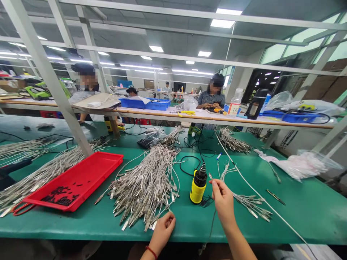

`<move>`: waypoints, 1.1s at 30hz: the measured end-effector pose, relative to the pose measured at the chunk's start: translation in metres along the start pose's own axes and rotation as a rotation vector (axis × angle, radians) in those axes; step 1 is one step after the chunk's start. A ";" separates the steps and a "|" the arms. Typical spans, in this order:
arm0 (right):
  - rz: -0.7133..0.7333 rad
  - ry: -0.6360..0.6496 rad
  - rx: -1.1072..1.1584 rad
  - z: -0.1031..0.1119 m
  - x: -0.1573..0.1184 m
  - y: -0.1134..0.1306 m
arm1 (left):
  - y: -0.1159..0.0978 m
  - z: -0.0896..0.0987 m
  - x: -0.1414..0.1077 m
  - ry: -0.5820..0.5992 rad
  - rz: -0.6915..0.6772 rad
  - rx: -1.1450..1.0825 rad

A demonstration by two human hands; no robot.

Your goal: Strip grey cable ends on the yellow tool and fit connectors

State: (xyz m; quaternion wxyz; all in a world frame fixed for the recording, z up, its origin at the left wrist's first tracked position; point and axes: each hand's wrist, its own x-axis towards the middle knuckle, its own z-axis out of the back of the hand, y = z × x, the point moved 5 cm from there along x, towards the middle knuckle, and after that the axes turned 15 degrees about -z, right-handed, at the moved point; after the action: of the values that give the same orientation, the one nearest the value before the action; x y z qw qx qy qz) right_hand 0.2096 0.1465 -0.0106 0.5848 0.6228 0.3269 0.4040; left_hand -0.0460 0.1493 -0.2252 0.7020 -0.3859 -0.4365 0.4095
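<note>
My right hand [222,198] is closed in a pinch around a thin grey cable [213,220]. The cable's bare end pokes up past the fingertips, and its length hangs down over the table's front edge. Just left of that hand, a yellow heat gun [198,188] stands upright with its black nozzle up. My left hand [163,228], a red band at the wrist, is closed at the lower right edge of a big heap of grey cables [148,180] with metal plugs. A pale strand shows at its fingertips, seemingly a cable; the grip is partly hidden.
A red tray [93,177] holds small black pieces. A smaller bunch of cables [251,204], a pen-like tool [275,197] and a plastic bag [303,164] lie to the right. More cables [54,168] lie left. A shelf [162,115] crosses behind; people sit beyond.
</note>
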 end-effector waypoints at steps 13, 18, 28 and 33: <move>0.484 -0.037 -0.914 -0.004 0.034 0.059 | 0.004 -0.002 -0.004 -0.004 -0.025 0.012; 0.505 -0.015 -1.006 -0.013 0.049 0.067 | 0.003 -0.002 -0.005 -0.007 -0.018 0.016; 0.478 0.107 -0.929 -0.010 -0.001 0.085 | -0.009 -0.001 -0.003 0.047 -0.006 -0.058; 0.110 0.213 -0.453 0.033 -0.049 0.056 | -0.025 0.002 -0.010 0.039 0.068 -0.179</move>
State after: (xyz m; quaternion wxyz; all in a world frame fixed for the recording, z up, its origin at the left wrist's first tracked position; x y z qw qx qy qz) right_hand 0.2123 0.0827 0.0393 0.6488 0.4469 0.2533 0.5614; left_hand -0.0441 0.1316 -0.2047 0.6589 -0.4698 -0.4442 0.3846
